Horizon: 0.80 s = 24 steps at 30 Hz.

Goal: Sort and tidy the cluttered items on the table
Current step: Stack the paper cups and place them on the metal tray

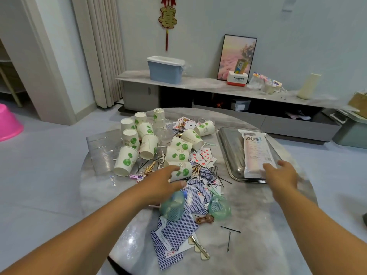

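A round marble-topped bench (248,225) is seen from above, strewn with small items. The left hand (160,184) is extended over the middle of the clutter, its fingers and thumb curved about a paper cup (183,170) that lies on its side; whether the cup is actually gripped cannot be told. The right hand (282,176) is held with fingers relaxed and spread at the near end of a white packet (256,153), which lies lengthwise in a metal tray (228,155) on the right side of the bench; contact with the packet appears likely but is blurred. Further paper cups with green prints (137,143) are clustered at the far left, most inverted, others toppled toward the centre. Playing cards (176,233), mostly face down with blue backs, are scattered from the centre to the near edge. Black hairpins (230,229) are spread among and beside the cards. Two translucent green cups (219,207) lie near the middle, among the cards. A clear plastic sheet or box (101,149) rests at the left edge.
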Available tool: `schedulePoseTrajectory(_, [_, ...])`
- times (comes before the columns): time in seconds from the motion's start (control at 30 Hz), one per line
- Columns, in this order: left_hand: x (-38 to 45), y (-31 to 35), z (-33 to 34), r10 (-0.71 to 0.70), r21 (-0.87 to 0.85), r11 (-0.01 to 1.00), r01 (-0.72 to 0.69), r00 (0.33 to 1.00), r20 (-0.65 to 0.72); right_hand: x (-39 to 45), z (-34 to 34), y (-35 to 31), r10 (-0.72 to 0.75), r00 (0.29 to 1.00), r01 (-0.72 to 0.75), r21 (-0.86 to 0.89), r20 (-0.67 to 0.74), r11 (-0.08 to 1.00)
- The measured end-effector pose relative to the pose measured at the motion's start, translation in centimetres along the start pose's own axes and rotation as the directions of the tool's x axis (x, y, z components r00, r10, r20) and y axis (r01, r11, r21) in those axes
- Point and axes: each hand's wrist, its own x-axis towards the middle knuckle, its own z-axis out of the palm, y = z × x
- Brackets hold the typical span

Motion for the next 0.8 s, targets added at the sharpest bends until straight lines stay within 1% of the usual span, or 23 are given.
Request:
schedulePoseTrajectory(0.03, [0.3,0.0,-0.1,-0.012,-0.022,1.000,0.011,0.999,-0.046,-0.7,0.7,-0.3,-0.092,0.996,0.091,-0.069,-0.002,0.993])
schedulePoseTrajectory(0.1, [1.1,-0.1,-0.3,-0.049,-0.059,0.997,0.042,0.991,-0.121,-2.0,2.6,-1.0,-0.237,0.966,0.249,-0.130,0.100,0.960])
schedulePoseTrajectory(0.13, [1.6,-0.3,-0.3,-0.080,-0.099,0.993,0.065,0.986,-0.146,-2.7,3.7,-1.3,-0.282,0.942,0.309,-0.143,0.183,0.940])
schedulePoseTrajectory(0.2, [2.5,-0.7,-0.3,-0.151,-0.215,0.970,0.114,0.975,-0.164,-4.4,5.8,-1.7,-0.293,0.870,0.372,-0.139,0.398,0.918])
schedulePoseTrajectory(0.23, [3.0,-0.9,-0.2,-0.184,-0.268,0.954,0.135,0.969,-0.166,-5.3,6.9,-1.9,-0.277,0.822,0.385,-0.127,0.498,0.914])
schedulePoseTrajectory(0.3, [3.7,-1.1,0.0,-0.236,-0.343,0.925,0.165,0.955,-0.178,-6.6,8.7,-2.0,-0.252,0.731,0.402,-0.102,0.634,0.910])
schedulePoseTrajectory(0.4, [4.7,-1.4,0.5,-0.270,-0.458,0.874,0.160,0.945,-0.186,-7.6,10.9,-2.2,-0.241,0.633,0.468,-0.115,0.736,0.876])
schedulePoseTrajectory(0.47, [5.3,-1.6,1.0,-0.287,-0.517,0.842,0.154,0.940,-0.186,-8.0,12.0,-2.3,-0.216,0.580,0.428,-0.068,0.786,0.901])
schedulePoseTrajectory(0.53, [5.9,-1.8,1.4,-0.297,-0.558,0.817,0.145,0.935,-0.192,-8.3,13.0,-2.4,-0.170,0.546,0.314,-0.012,0.821,0.949])
schedulePoseTrajectory(0.57, [6.1,-1.8,1.5,-0.306,-0.569,0.809,0.148,0.932,-0.193,-8.3,13.4,-2.5,-0.159,0.543,0.258,0.016,0.825,0.966])
schedulePoseTrajectory(0.63, [6.6,-1.9,1.4,-0.328,-0.583,0.798,0.153,0.922,-0.207,-8.2,13.6,-2.8,-0.163,0.582,0.200,0.054,0.797,0.978])
schedulePoseTrajectory(0.73, [7.7,-1.7,0.7,-0.345,-0.671,0.728,0.142,0.921,-0.180,-7.1,14.0,-2.8,-0.190,0.676,0.134,0.134,0.712,0.982])
schedulePoseTrajectory(0.8, [8.3,-0.9,0.1,-0.294,-0.719,0.689,0.091,0.942,-0.162,-6.4,14.2,-3.1,-0.181,0.733,0.078,0.183,0.656,0.980])
